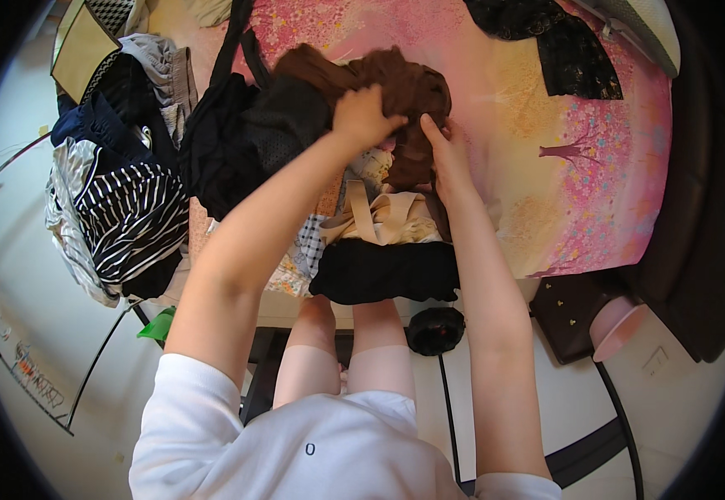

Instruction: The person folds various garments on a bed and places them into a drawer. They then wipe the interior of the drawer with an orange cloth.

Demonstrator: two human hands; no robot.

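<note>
A crumpled brown garment (415, 84) lies over a pile of clothes before me. My left hand (365, 119) is on its left part, with the fingers curled into the fabric and partly hidden. At its right edge, my right hand (447, 150) grips the cloth between the thumb and fingers. Below my hands are beige straps (372, 215) on a cream-coloured piece of clothing. A folded black garment (384, 272) rests at the near edge, above my knees. Left of my left hand lie a dark grey knit (287, 125) and a black garment (222, 147).
A heap with a black-and-white striped garment (137, 219) hangs over the left edge. The pink patterned cover (581, 206) spreads to the right. Black patterned cloth (578, 59) lies at the far right. A pink basin (615, 328) and a green plastic object (157, 324) are lower down.
</note>
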